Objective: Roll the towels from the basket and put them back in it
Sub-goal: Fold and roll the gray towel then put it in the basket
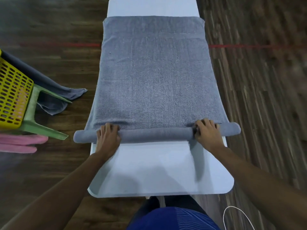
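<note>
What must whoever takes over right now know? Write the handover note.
Left hand: fingers curled over the rolled near end of the grey towel.
Right hand: grips the same roll nearer its right end.
Towel lies flat along the white table; only the near edge is rolled.
Yellow basket stands at left, with a second grey towel hanging out of it.
Left to do: finish this roll, put it in the basket, then roll the hanging one.
</note>
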